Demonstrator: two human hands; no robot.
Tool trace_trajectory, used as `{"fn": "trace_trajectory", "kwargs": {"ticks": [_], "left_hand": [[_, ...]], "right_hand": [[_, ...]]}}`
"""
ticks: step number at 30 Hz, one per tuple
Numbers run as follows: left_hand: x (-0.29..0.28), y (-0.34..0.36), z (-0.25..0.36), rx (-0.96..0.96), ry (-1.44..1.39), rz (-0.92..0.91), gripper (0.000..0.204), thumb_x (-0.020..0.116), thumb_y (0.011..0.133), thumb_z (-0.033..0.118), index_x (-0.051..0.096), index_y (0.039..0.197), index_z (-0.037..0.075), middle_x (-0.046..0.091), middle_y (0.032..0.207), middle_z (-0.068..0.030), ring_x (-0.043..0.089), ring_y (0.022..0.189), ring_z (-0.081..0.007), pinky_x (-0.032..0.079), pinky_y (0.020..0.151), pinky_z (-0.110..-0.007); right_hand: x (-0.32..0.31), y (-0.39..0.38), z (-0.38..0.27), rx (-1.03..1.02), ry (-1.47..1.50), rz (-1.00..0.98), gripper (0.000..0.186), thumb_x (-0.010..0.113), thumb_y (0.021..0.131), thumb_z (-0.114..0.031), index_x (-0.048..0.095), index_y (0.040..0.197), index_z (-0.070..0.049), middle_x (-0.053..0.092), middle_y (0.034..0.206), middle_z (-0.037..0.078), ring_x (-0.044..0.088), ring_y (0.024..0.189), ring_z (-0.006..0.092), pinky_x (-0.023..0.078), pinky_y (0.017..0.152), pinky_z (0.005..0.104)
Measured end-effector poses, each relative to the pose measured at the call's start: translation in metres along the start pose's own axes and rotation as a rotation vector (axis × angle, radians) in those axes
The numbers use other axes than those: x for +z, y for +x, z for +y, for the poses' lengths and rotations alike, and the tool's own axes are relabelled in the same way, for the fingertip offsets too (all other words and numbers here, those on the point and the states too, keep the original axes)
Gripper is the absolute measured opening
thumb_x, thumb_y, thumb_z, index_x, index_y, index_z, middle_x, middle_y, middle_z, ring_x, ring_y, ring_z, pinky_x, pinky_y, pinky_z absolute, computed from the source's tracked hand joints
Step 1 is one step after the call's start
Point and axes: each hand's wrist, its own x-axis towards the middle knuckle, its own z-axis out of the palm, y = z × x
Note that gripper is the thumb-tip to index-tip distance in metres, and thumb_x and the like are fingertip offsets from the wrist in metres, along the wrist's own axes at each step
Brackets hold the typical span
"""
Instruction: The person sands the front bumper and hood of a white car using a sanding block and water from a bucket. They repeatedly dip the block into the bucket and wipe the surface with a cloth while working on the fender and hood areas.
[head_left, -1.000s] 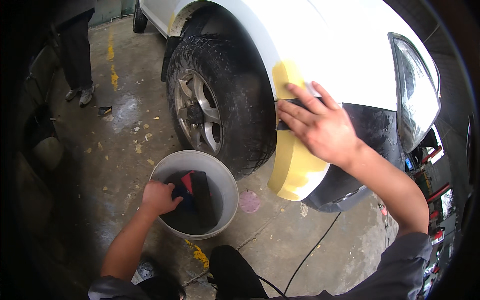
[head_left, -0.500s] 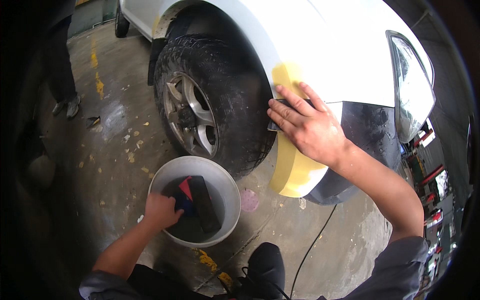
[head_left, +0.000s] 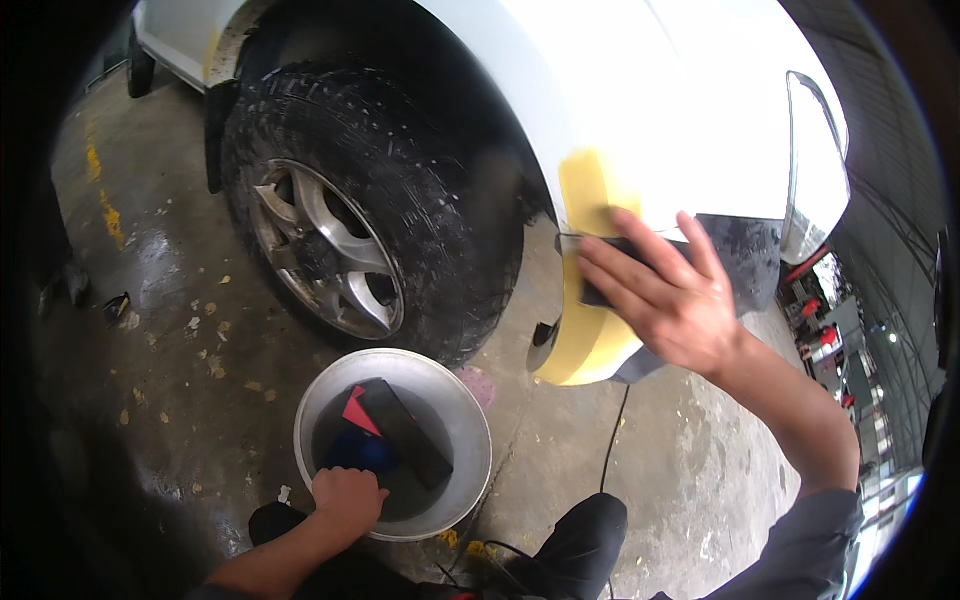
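My right hand (head_left: 672, 298) lies with fingers outstretched on the car's front corner, pressing a dark piece of sandpaper (head_left: 594, 292) against the yellow-patched bumper (head_left: 585, 350). Most of that sheet is hidden under the fingers, which are slightly blurred. Another yellow patch (head_left: 588, 190) sits just above, on the white fender (head_left: 690, 120). My left hand (head_left: 346, 498) is curled over the near left rim of a pale bucket (head_left: 480, 440) of greyish water; its fingertips are out of sight. Just beyond them in the water are a blue thing (head_left: 362, 452), a red piece (head_left: 360, 411) and a long dark block (head_left: 408, 430).
A large black tyre (head_left: 440, 220) with a silver wheel (head_left: 325, 250) stands behind the bucket. A dark cable (head_left: 615, 440) runs along the concrete floor (head_left: 190, 420) near my knee (head_left: 585, 535). Another person's dark shoe (head_left: 75, 280) shows at the far left.
The view has shifted. My right hand has slid rightward along the bumper with the sandpaper, baring its edge by the wheel. My left hand has drawn back toward the bucket's near rim, uncovering more of the blue thing.
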Motion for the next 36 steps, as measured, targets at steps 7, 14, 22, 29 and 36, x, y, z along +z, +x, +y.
{"fn": "trace_trajectory", "kwargs": {"ticks": [7, 14, 22, 29, 36], "left_hand": [[0.015, 0.017, -0.009, 0.179, -0.03, -0.283, 0.035, 0.063, 0.095, 0.042, 0.079, 0.1, 0.011, 0.078, 0.1, -0.0138, 0.076, 0.098, -0.0327, 0.059, 0.082, -0.047], [0.08, 0.123, 0.03, 0.684, 0.286, -0.791, 0.031, 0.067, 0.09, 0.025, 0.079, 0.114, 0.01, 0.075, 0.119, -0.0157, 0.072, 0.11, -0.0349, 0.057, 0.09, -0.047], [0.194, 0.199, 0.016, 0.266, -0.121, -1.218, 0.029, 0.063, 0.098, 0.036, 0.074, 0.088, 0.011, 0.072, 0.083, -0.008, 0.068, 0.069, -0.0196, 0.052, 0.056, -0.039], [-0.296, 0.044, 0.098, 0.545, -0.652, -0.476, 0.054, 0.05, 0.11, 0.05, 0.054, 0.071, 0.012, 0.055, 0.061, 0.0018, 0.048, 0.049, -0.0081, 0.041, 0.048, -0.025], [-0.43, 0.018, 0.127, 0.808, 0.039, 0.556, 0.047, 0.05, 0.107, 0.036, 0.067, 0.085, -0.001, 0.063, 0.07, -0.0062, 0.057, 0.065, -0.0166, 0.048, 0.066, -0.034]], "right_hand": [[-0.003, -0.006, 0.002, 0.013, -0.035, -0.025, 0.04, 0.064, 0.088, -0.021, 0.076, 0.126, -0.016, 0.062, 0.148, -0.004, 0.035, 0.154, 0.0211, 0.024, 0.128, 0.05], [0.011, -0.005, 0.004, 0.076, 0.026, 0.074, 0.04, 0.063, 0.089, -0.026, 0.076, 0.127, -0.021, 0.062, 0.146, -0.011, 0.034, 0.154, 0.0152, 0.022, 0.129, 0.0515], [0.022, -0.018, 0.01, 0.037, 0.062, 0.141, 0.042, 0.067, 0.085, -0.026, 0.076, 0.126, -0.021, 0.064, 0.144, -0.007, 0.04, 0.151, 0.0175, 0.025, 0.129, 0.0481], [0.033, -0.005, 0.005, 0.069, 0.119, 0.245, 0.04, 0.065, 0.086, -0.024, 0.077, 0.124, -0.021, 0.063, 0.145, -0.008, 0.036, 0.153, 0.0182, 0.022, 0.13, 0.0493], [0.024, 0.009, 0.006, 0.018, 0.073, 0.201, 0.035, 0.066, 0.085, -0.027, 0.079, 0.117, -0.023, 0.065, 0.141, -0.009, 0.041, 0.149, 0.0188, 0.03, 0.126, 0.0562]]}}
